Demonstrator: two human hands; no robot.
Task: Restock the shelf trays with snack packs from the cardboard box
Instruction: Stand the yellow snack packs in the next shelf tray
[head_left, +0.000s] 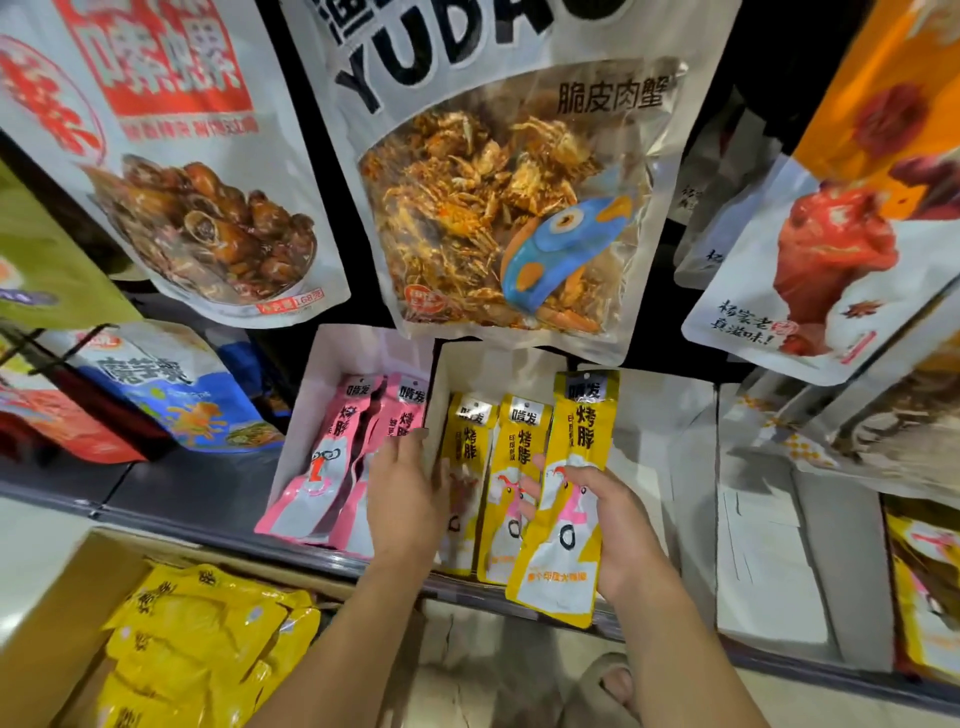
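A: Entry, step in hand. Largest first: shelf (171, 499), dark, its front rail running left to lower right. On it, two white trays side by side. Left tray (324, 374) holds pink packs (332, 462). Middle tray (452, 374) holds two yellow packs (511, 483) standing on edge.

B: And the box?

A: Box (57, 608) sits low left, below the shelf edge, open, with yellow packs heaped inside (202, 618). Plenty left, so my judgement is that restocking is only partly done.

B: Hands?

A: Right hand (610, 525) is wrapped round one yellow pack (569, 499), held upright at the right end of the yellow row, just beside the standing ones. Left hand (402, 493) is flat, fingers together, holding nothing, lying on the wall between the two trays with its fingers over the pink packs' edge.

B: Next move?

A: Judged: slide the held pack in behind or beside the row, keep it upright and label forward, left hand bracing so the row does not topple.

B: Surroundings?

A: Large snack bags hang above; the clear-windowed crab bag (509, 208) hangs low over the tray backs, so clearance is tight. More white trays to the right (769, 519). Pale floor; a sandalled foot (605, 680) shows below.
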